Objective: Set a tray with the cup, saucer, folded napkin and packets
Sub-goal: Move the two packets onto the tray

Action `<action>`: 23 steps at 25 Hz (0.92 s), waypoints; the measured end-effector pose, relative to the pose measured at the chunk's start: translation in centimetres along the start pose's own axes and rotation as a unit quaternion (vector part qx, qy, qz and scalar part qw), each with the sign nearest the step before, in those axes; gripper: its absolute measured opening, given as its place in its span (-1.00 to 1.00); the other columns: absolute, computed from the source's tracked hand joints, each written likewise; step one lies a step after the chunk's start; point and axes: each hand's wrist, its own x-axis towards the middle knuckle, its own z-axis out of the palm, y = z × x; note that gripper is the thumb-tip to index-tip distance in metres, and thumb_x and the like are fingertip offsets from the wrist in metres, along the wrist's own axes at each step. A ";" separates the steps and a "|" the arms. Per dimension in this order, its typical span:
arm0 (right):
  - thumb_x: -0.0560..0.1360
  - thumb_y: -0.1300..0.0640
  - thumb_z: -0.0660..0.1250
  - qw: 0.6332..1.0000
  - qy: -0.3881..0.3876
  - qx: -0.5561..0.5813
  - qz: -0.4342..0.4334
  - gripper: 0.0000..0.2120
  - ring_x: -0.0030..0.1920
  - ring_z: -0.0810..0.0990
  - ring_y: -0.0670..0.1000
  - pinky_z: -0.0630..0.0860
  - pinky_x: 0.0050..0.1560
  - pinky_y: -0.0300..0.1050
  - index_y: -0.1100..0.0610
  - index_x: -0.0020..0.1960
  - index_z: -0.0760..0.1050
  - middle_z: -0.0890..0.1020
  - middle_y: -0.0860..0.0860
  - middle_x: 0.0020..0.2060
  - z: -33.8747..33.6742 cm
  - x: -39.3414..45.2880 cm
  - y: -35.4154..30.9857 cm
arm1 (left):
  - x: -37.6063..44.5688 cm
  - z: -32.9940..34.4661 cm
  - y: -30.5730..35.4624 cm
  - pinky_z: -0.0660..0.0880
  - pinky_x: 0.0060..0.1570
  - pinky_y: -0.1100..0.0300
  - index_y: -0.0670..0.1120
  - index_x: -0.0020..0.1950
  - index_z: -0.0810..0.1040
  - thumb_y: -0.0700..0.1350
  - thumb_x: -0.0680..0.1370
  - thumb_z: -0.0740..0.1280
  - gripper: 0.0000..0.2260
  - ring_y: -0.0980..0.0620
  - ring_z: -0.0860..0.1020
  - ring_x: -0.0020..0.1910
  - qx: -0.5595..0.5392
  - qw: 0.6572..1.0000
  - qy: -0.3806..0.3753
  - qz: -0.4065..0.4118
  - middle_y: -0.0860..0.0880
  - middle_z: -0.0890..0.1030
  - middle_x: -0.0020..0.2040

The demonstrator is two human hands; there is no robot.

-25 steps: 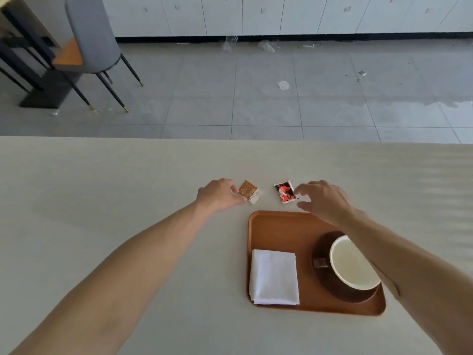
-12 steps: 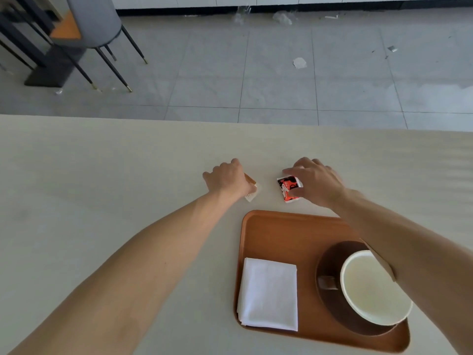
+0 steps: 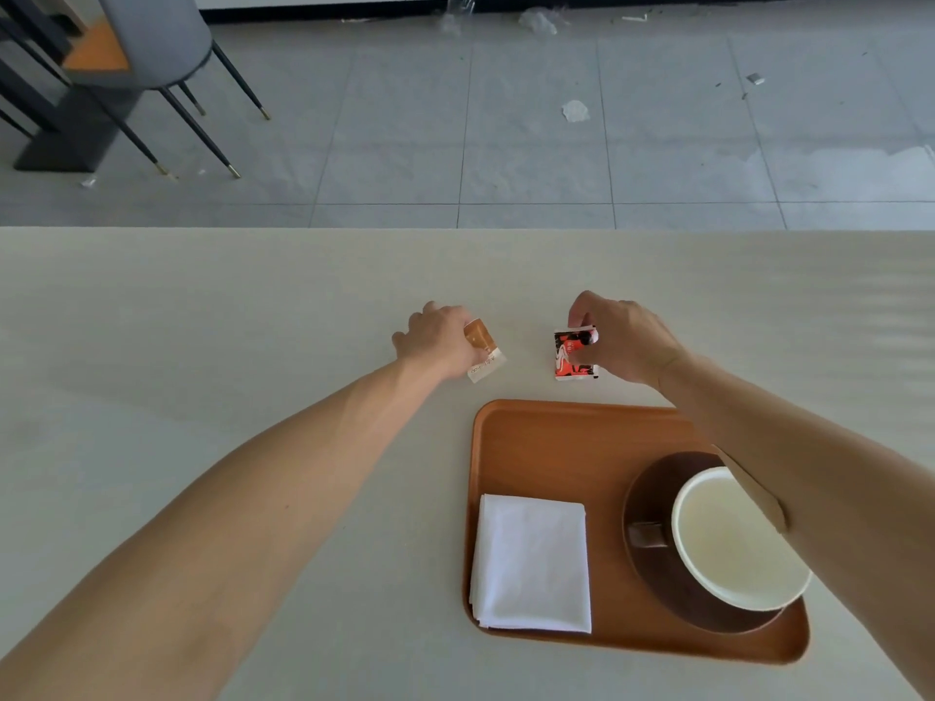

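Observation:
An orange-brown tray (image 3: 546, 437) lies on the pale table. On it a folded white napkin (image 3: 534, 561) lies at the left, and a white cup (image 3: 728, 538) stands on a dark brown saucer (image 3: 652, 493) at the right. Just beyond the tray, my left hand (image 3: 437, 341) pinches a brown and white packet (image 3: 483, 349) by its upper end. My right hand (image 3: 622, 341) grips a red, black and white packet (image 3: 571, 356) by its top edge, so it hangs upright just above the table. My right forearm crosses over the cup's right side.
The table (image 3: 202, 321) ends at a far edge, with grey tiled floor beyond. A grey chair (image 3: 152, 43) with dark legs stands at the far left. Scraps of litter lie on the floor.
Both hands have closed on the packets, which earlier lay flat on the table. Each packet is now raised by one end.

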 end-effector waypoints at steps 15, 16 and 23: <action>0.50 0.02 0.38 0.997 -0.059 0.046 0.004 -0.79 -0.01 0.58 0.03 0.45 -0.18 -0.15 -0.03 0.13 0.56 0.66 0.00 0.08 0.6 -7.3 -2.6 | -6.1 -2.0 -0.2 0.40 -0.18 0.21 -0.01 0.10 0.55 -0.15 0.55 0.36 -0.85 0.01 0.53 -0.08 -0.092 0.972 -0.120 0.179 0.01 0.60 -0.06; 0.51 0.03 0.37 0.997 -0.074 0.032 0.000 -0.77 0.01 0.58 0.04 0.46 -0.15 -0.13 -0.01 0.16 0.56 0.66 0.01 0.10 1.0 -7.5 -2.7 | -6.4 -1.5 -0.1 0.39 -0.23 0.23 0.02 0.07 0.52 -0.14 0.52 0.40 -0.84 0.02 0.53 -0.11 -0.089 0.971 -0.127 0.183 0.03 0.59 -0.10; 0.53 0.04 0.31 0.997 -0.073 -0.030 0.006 -0.77 -0.04 0.57 0.06 0.52 -0.17 -0.08 -0.02 0.19 0.53 0.66 0.02 0.07 2.9 -7.8 -3.2 | -7.7 1.9 -0.2 0.45 0.06 0.01 0.07 0.11 0.53 -0.07 0.54 0.35 -0.85 -0.05 0.55 0.09 0.038 0.975 -0.097 0.196 0.00 0.64 0.10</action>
